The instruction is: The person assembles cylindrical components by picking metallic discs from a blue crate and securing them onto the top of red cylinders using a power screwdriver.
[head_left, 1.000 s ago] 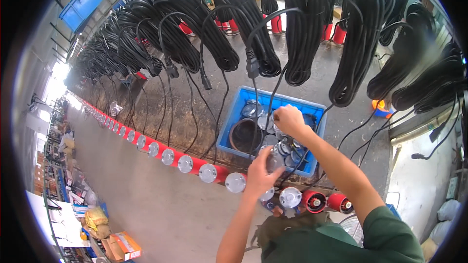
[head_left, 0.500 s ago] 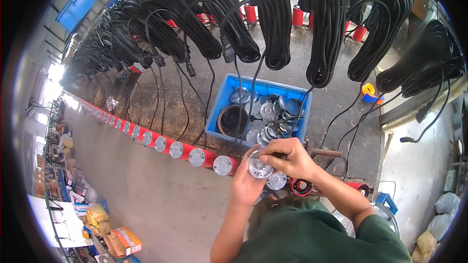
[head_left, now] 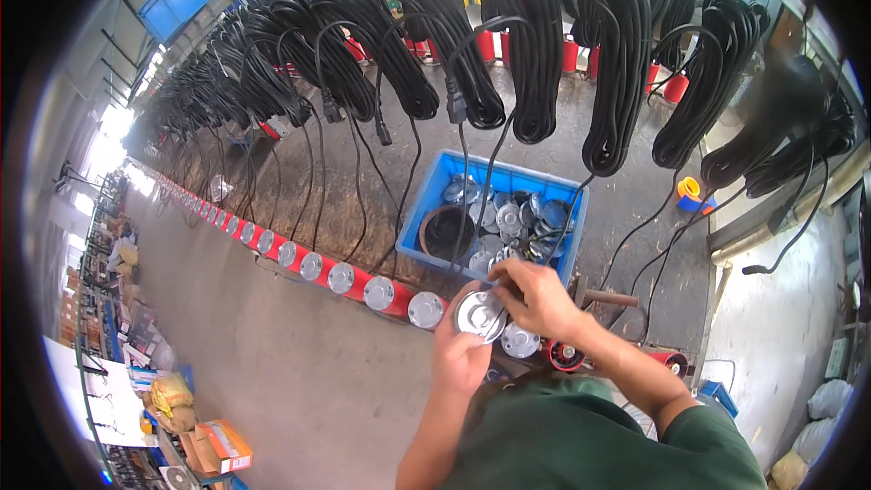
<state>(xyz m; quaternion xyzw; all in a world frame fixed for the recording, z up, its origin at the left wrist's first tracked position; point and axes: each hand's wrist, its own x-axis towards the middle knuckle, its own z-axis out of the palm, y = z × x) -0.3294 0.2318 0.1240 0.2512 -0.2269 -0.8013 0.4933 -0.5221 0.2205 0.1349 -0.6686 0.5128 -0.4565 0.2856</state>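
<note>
My left hand [head_left: 461, 365] grips a round silver metal end cap [head_left: 479, 318], its thumb across the near rim. Close by the cap's far right edge is my right hand [head_left: 541, 301], its thumb and fingers curled in a pinch. Whatever lies between those fingertips is too small to make out. Just right of the held cap, another silver end cap [head_left: 520, 341] sits on the table-edge row. Beyond my hands stands a blue crate [head_left: 582, 263] with many loose metal caps [head_left: 510, 220] and a brown round bowl [head_left: 445, 231], dark inside.
Red cylinders with silver caps [head_left: 378, 293] line the table's near edge to the far left. Coiled black cables [head_left: 529, 54] hang above, their leads trailing onto the table. A rusty rod [head_left: 610, 297] and an orange tape roll [head_left: 689, 188] lie at right.
My right hand has drawn back from the cap's middle to beyond its edge. The cap has tilted in my left hand. The whole view has shifted slightly.
</note>
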